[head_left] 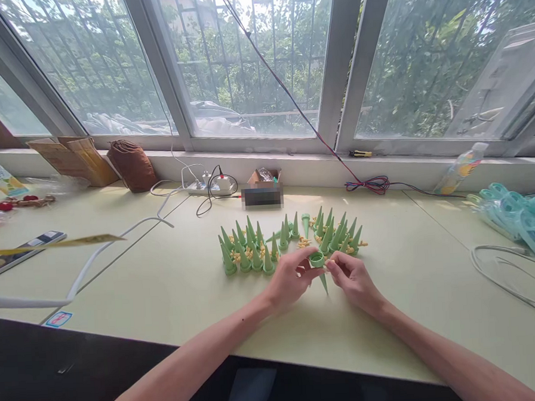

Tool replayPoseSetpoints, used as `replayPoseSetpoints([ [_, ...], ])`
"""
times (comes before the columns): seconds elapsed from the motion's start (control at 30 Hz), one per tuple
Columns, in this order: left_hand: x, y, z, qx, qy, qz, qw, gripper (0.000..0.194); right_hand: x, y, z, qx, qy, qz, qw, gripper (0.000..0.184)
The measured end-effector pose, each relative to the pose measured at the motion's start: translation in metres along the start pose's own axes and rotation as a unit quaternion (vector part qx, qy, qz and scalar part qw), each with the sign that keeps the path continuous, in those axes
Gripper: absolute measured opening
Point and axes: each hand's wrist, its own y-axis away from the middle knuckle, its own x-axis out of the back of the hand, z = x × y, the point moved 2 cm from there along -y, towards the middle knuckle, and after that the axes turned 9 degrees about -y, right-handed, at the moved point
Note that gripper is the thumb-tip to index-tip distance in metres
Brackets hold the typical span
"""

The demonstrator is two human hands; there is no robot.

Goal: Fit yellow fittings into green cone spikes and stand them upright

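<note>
My left hand (294,274) is closed around the collar of a green plastic watering spike (316,259). The spike's round open mouth faces up toward me and its pointed tip slants down. At the right side of that collar, my right hand (350,277) pinches a small yellow valve (329,263), mostly covered by the fingertips. Whether the valve sits inside the collar or only touches it, I cannot tell. Behind my hands, several green spikes (256,258) stand point up on the left, and more spikes (336,237) stand on the right. Loose yellow valves (304,242) lie between the groups.
A small open carton (266,178) and a pixelated dark box (262,198) stand at the back. A power strip (210,187) and a white cable (112,240) lie left. On the right are bagged green parts (517,214), a bottle (461,169) and a coiled cable (490,266).
</note>
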Motion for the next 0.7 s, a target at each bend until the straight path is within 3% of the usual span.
replayPoseSetpoints([
  [0.5,-0.0003,-0.0009,0.0031,-0.029,-0.017,-0.004,0.999,0.032,-0.0021,0.0019,-0.0014,0.000,-0.047,0.011,0.999,0.036],
  [0.7,-0.0001,0.0009,0.0070,-0.081,-0.058,0.008,0.995,0.029,-0.0019,0.0011,-0.0016,-0.006,-0.034,0.003,0.999,0.039],
])
